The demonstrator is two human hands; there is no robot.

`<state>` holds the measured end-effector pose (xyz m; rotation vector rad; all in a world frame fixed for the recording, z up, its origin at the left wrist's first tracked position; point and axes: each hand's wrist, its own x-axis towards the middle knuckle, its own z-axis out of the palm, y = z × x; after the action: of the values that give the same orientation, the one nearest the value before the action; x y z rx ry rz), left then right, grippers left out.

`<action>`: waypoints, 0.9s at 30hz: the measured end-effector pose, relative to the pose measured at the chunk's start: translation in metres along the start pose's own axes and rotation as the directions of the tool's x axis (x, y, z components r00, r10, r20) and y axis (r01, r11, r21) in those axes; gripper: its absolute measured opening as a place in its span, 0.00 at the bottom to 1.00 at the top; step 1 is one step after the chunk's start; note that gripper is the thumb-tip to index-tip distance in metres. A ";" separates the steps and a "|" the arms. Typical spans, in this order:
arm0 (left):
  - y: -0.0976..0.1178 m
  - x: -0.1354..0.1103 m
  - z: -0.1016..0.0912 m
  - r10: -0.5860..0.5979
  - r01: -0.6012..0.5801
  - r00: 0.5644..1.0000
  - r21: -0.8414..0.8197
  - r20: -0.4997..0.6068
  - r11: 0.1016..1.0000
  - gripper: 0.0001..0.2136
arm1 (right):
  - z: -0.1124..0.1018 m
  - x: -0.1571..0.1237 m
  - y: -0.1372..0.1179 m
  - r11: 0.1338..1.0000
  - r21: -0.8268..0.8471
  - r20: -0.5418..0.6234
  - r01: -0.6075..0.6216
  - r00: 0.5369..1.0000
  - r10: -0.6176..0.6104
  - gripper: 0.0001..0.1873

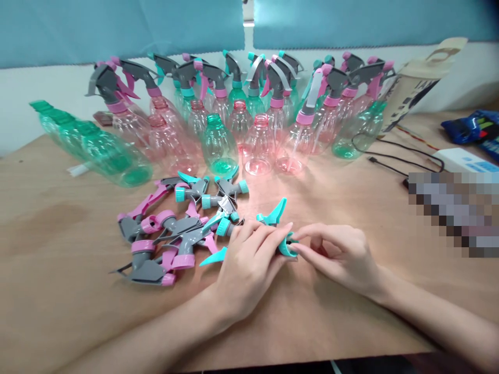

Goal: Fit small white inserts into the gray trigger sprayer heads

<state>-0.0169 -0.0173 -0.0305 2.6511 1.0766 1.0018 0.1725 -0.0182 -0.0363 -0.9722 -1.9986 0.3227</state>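
Observation:
My left hand is closed over a spray head, covering most of it. The spray head's teal collar sticks out past the fingers, its opening facing my right hand. That hand's thumb and forefinger are pinched together at the collar's opening; whatever is between their tips is too small to make out. One teal trigger shows beyond my left fingers and another teal trigger left of the hand; which belongs to the held head I cannot tell. Beside my left hand lies a pile of grey spray heads with pink or teal parts.
Clear pink bottles and green bottles stand across the back, many with spray heads on. Several green bottles are at the left. A carton, a black cable and a blue packet lie right.

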 end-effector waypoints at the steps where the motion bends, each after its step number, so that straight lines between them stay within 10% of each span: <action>1: 0.000 0.000 0.000 -0.001 0.001 1.000 -0.005 0.003 1.000 0.12 | 0.000 0.000 0.000 1.000 0.006 0.001 0.010 1.000 -0.010 0.04; 19: 0.000 -0.001 -0.001 -0.058 0.057 0.998 0.026 0.011 0.998 0.13 | -0.002 -0.001 -0.004 0.991 -0.119 0.010 0.055 0.998 -0.054 0.05; 27: 0.001 0.000 0.000 -0.079 0.079 0.997 0.009 0.012 0.997 0.15 | -0.004 -0.001 -0.001 0.993 0.118 0.069 0.006 0.998 -0.014 0.11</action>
<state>-0.0165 -0.0181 -0.0302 2.5955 1.1753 0.9665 0.1756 -0.0199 -0.0337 -0.8867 -2.0218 0.4694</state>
